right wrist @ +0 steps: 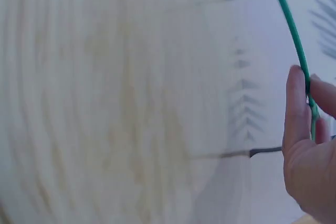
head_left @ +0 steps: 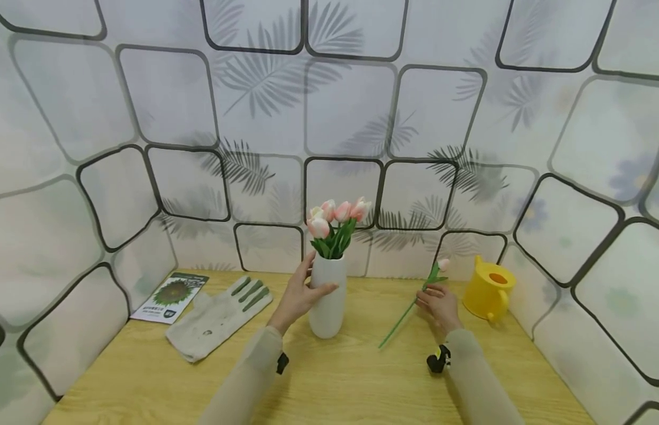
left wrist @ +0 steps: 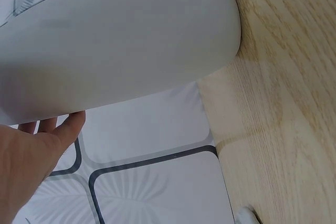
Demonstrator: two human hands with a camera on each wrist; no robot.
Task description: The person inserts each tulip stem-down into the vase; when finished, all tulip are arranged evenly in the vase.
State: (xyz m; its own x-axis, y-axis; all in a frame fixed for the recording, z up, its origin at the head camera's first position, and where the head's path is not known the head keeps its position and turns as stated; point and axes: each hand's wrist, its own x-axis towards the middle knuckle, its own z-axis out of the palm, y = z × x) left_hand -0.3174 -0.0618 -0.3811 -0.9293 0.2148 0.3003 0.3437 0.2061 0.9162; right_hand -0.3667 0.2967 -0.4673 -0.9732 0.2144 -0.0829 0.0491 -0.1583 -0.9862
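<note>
A white vase (head_left: 328,301) stands upright on the table, holding several pink-and-white tulips (head_left: 337,218) with green leaves. My left hand (head_left: 300,295) grips the vase from its left side, thumb across the front and fingers toward the back. The left wrist view shows that hand (left wrist: 42,150) against the white wall of the vase (left wrist: 126,40). Right of the vase, my right hand (head_left: 438,304) pinches a single tulip (head_left: 406,313) by its green stem, bloom up and stem end slanting down to the left. Thumb and fingers meet on the stem (right wrist: 290,22) in the right wrist view.
A yellow watering can (head_left: 486,292) stands at the right, close beyond my right hand. To the left lie pale gloves (head_left: 218,321) with green fingertips and a sunflower seed packet (head_left: 170,297). Patterned cloth walls (head_left: 351,106) enclose the wooden table (head_left: 356,383) at the back and sides.
</note>
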